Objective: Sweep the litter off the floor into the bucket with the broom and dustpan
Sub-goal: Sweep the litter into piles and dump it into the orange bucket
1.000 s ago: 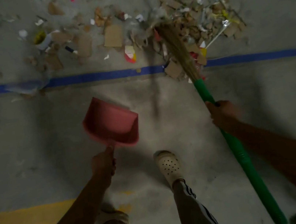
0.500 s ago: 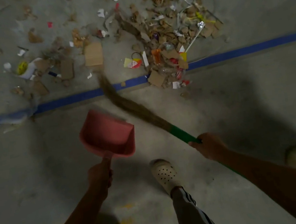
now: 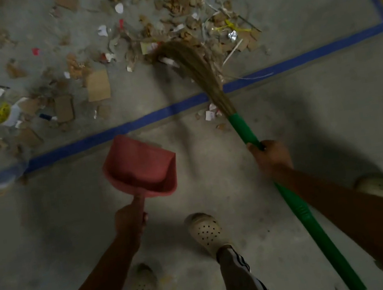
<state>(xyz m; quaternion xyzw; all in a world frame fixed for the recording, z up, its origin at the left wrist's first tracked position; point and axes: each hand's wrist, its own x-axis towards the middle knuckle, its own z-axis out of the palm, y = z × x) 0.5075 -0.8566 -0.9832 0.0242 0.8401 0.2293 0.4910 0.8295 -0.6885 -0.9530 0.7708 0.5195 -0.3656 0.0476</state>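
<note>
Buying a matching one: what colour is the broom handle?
Green, seen in the head view: broom handle.

1. Light is dim and flat; the concrete floor (image 3: 304, 108) looks grey and murky.
2. Soft shadows lie on the near floor, widest at the right.
3. The broom (image 3: 199, 69) bristles smear with motion blur.
4. Wide-angle distortion bows the blue line (image 3: 109, 134); far litter (image 3: 98, 85) looks soft.

— How do the person's hands lie?
— The left hand (image 3: 129, 220) is curled round the dustpan (image 3: 141, 164) handle, one digit stretched along it, arm reaching forward.
— And the other?
— The right hand (image 3: 272, 157), farther forward and well right of the left, grips the broom (image 3: 299, 210) shaft, knuckles up, forearm extended
</note>
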